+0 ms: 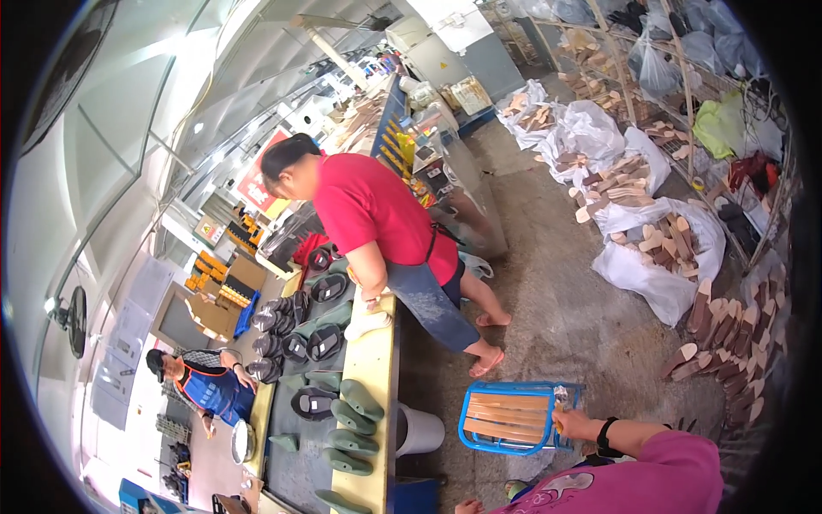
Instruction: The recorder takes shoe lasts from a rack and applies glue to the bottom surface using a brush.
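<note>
My right hand [579, 425], with a black band at its wrist, is closed around the frame of a small blue metal chair [509, 416] with wooden slats. Silvery wrapping shows on the frame just above the fingers. The chair is over the concrete floor, beside a yellow-edged workbench. Only a bit of my left hand [468, 507] shows at the bottom edge, below the chair; its fingers are cut off from view, and I cannot tell what it holds. Dark green shoe lasts [349, 440] lie along the bench edge to the left.
A co-worker in a red shirt [377, 206] leans over the bench ahead; another in a blue apron [218, 394] is across it. A white bucket [419, 430] stands between bench and chair. White sacks [655, 287] and piles of insole-like pieces [728, 338] cover the right floor.
</note>
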A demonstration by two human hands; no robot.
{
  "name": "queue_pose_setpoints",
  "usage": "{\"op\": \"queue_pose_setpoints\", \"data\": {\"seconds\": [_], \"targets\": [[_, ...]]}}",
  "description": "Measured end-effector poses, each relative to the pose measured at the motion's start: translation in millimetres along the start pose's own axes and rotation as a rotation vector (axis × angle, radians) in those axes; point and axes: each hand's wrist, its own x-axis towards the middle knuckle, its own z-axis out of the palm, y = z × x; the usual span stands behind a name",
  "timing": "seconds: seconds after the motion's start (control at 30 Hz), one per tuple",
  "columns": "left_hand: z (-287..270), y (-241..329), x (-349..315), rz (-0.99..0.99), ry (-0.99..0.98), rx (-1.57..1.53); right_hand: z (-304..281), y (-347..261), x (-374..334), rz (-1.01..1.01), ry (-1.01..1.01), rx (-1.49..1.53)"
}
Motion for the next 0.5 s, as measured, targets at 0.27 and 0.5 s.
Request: {"op": "queue_pose_setpoints", "data": {"seconds": [0.27, 0.5], "targets": [[6, -21, -12, -0.118, 0.024, -0.104, 15, -7, 11, 0.251, 0.125, 0.072], [20, -70, -65, -0.312, 0.072, -0.483, 50, 8, 43, 0.332, 0.297, 0.096]]}}
